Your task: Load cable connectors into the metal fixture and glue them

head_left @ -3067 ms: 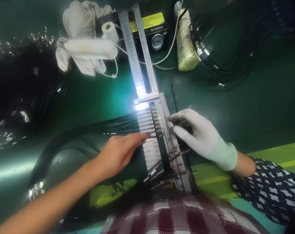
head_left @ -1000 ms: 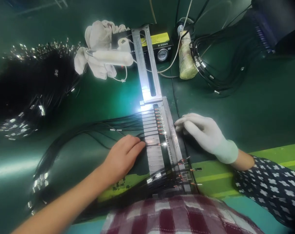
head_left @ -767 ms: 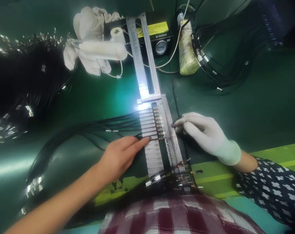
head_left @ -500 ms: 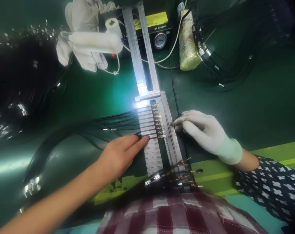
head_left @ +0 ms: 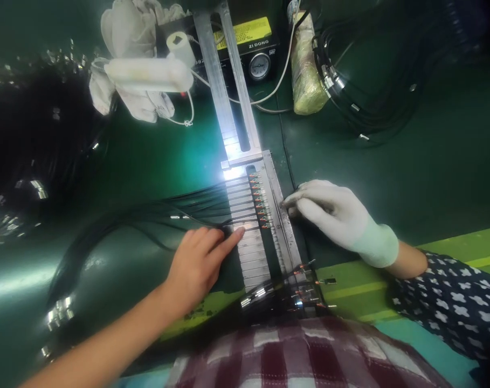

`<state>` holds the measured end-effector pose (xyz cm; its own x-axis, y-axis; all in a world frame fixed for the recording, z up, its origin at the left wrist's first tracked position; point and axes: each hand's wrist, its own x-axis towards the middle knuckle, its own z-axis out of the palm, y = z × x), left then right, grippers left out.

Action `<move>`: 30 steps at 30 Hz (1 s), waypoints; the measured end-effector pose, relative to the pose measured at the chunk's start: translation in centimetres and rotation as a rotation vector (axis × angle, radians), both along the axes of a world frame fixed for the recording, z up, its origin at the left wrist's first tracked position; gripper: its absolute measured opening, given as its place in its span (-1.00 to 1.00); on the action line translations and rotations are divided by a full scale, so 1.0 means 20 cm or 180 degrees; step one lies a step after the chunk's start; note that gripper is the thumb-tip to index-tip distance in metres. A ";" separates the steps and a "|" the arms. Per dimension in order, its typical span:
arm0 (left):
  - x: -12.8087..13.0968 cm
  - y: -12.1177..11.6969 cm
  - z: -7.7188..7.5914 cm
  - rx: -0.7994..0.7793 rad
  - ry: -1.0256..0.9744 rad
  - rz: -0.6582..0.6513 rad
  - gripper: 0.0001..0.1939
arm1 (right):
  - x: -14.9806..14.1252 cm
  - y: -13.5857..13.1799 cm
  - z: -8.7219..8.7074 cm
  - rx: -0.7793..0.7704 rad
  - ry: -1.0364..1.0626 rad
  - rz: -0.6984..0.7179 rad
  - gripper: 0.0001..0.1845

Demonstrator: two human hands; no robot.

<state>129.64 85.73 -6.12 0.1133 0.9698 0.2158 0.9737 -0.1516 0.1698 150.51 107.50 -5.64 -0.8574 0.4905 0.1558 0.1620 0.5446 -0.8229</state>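
The bare left hand (head_left: 198,257) extends one finger, others bent; the gloved right hand (head_left: 331,211) curls inward, thumb near fingers.

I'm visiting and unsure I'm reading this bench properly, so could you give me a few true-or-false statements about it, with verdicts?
1. The right hand wears a white glove. True.
2. Both hands are gloved. False: the left hand is bare.
3. Several black cables lie side by side across the slotted metal jig. True.
4. The left hand's index finger points away from the jig. False: it reaches over the jig.
5. The round dial gauge is on the black box marked ZI DONG. True.
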 end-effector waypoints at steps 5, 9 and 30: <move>0.03 -0.02 -0.01 -0.0050 -0.0290 0.0072 -0.57 | -0.01 0.00 0.00 0.0073 -0.0031 0.0005 -0.74; 0.07 0.04 0.00 0.0189 -0.0180 0.0473 -0.59 | 0.00 -0.01 0.01 0.0207 -0.0053 0.0044 -0.69; 0.20 -0.17 0.18 -0.0757 -0.0815 0.0434 -0.63 | 0.01 -0.03 0.02 0.0061 -0.0182 0.0006 -0.63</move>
<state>133.73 82.39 -2.44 -0.0488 0.9987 -0.0127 0.9037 0.0496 0.4254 150.81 106.83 -5.25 -0.8660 0.4864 0.1159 0.2074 0.5604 -0.8019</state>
